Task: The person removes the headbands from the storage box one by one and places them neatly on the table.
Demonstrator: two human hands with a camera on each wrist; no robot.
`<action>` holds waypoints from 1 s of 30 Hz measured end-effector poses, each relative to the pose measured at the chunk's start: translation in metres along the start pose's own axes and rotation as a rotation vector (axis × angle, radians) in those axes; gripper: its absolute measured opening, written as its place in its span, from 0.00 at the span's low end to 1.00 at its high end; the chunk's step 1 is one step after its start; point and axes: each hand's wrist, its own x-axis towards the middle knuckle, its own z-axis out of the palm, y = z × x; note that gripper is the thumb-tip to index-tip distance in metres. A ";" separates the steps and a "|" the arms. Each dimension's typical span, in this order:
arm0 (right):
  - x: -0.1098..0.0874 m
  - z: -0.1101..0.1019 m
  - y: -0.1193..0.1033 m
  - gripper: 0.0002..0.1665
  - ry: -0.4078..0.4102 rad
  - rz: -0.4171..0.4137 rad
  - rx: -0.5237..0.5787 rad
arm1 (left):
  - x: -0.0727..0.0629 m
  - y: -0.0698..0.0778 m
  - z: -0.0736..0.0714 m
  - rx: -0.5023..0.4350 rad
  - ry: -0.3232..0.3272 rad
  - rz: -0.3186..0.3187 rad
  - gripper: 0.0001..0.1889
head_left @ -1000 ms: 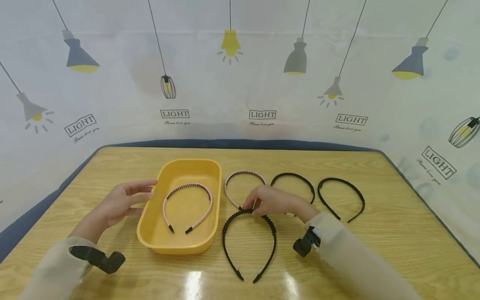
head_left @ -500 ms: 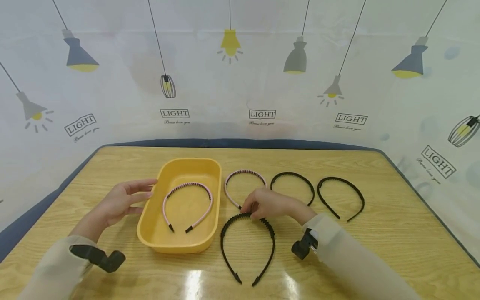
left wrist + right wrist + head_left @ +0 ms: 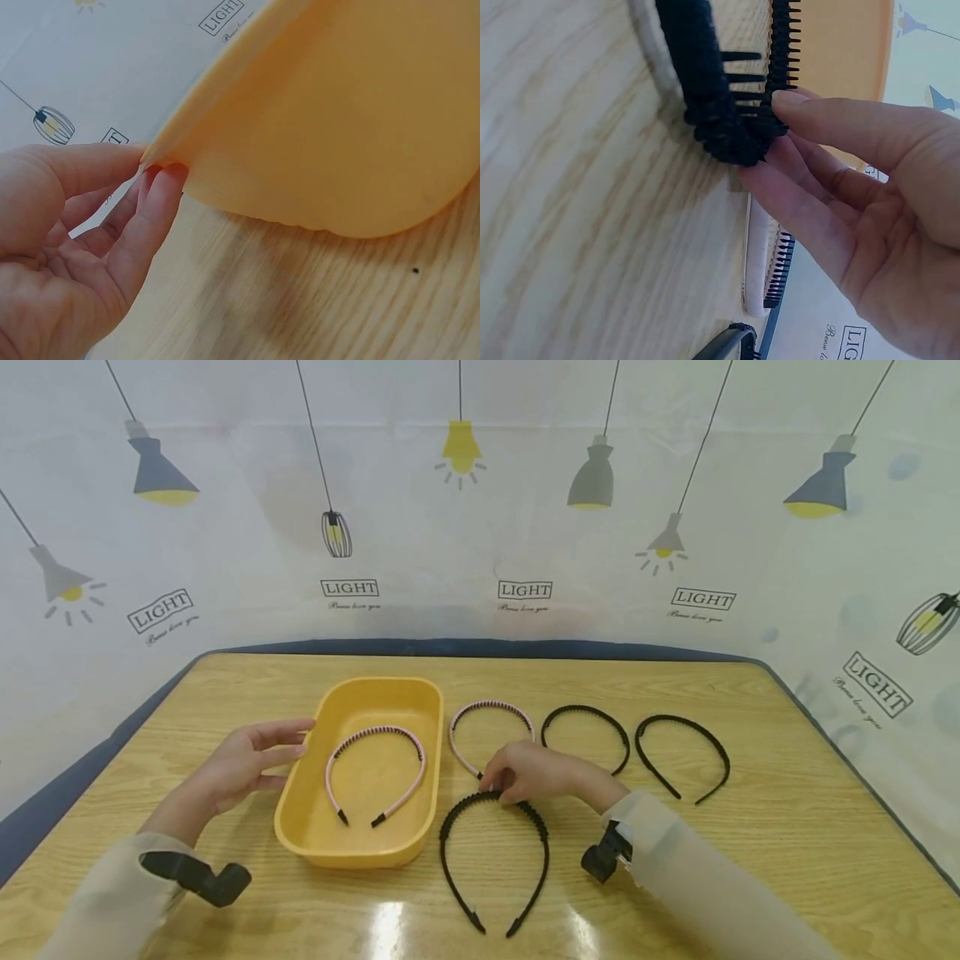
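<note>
A yellow plastic tray stands left of centre in the head view, with a pink headband lying inside. My left hand holds its left rim; in the left wrist view the thumb and fingertips meet the rim. Right of the tray, my right hand pinches a black toothed headband at the top of its arch, its two ends pointing toward me. Close up, the right wrist view has my right hand's thumb and fingers on the ridged black band, its comb teeth showing.
Behind my right hand, a second pink headband and a thin black headband lie on the wooden table, both partly covered by the hand. Another black headband lies farther right. A printed curtain hangs behind the table.
My right hand has shifted slightly toward me and to the left, with the black headband in it. The left hand and the tray have stayed in place.
</note>
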 end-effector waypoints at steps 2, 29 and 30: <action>0.000 0.000 -0.001 0.14 0.002 0.001 -0.006 | 0.000 0.000 0.000 0.001 0.000 0.000 0.33; 0.015 -0.018 -0.017 0.15 0.019 0.032 0.018 | 0.001 -0.001 -0.001 -0.006 -0.018 0.024 0.31; 0.017 -0.021 -0.019 0.15 0.016 0.028 0.016 | 0.001 -0.001 -0.001 -0.006 -0.018 0.024 0.31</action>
